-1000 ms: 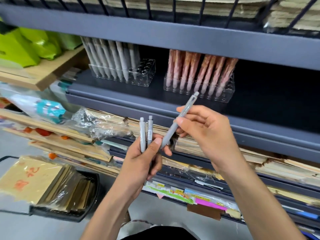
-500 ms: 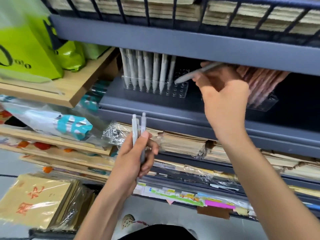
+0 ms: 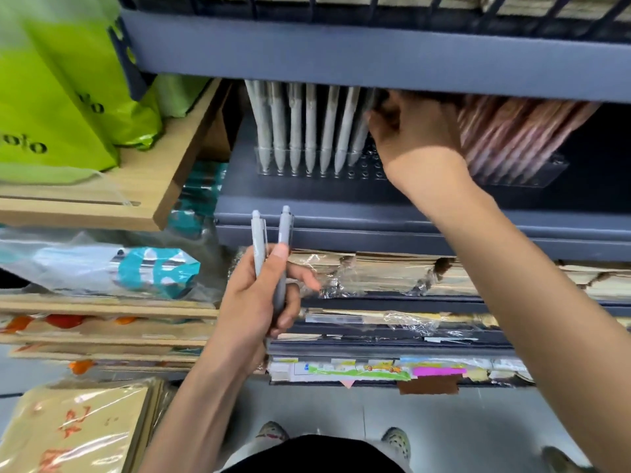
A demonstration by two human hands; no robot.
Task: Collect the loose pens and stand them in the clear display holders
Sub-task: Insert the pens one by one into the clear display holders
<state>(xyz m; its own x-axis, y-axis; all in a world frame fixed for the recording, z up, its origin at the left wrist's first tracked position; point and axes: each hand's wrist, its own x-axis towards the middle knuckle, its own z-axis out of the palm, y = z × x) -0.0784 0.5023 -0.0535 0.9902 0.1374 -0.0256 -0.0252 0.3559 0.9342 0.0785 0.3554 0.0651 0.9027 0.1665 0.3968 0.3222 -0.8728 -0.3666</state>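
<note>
In the head view, two grey pens point(image 3: 285, 230) are held upright in the left grip point(image 3: 254, 302), fingers and thumb curled round them, below the shelf point(image 3: 341, 194). The right grip point(image 3: 409, 131) is placed at the clear holder point(image 3: 367, 167), beside the row of standing pens point(image 3: 310, 124). Whether it holds a pen cannot be told. One is likely being stood. Next, an empty hole must be found for another.

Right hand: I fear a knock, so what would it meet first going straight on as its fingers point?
Probably the rightmost grey pen standing in the clear holder; the right hand points left at it, though depth is unclear.
</note>
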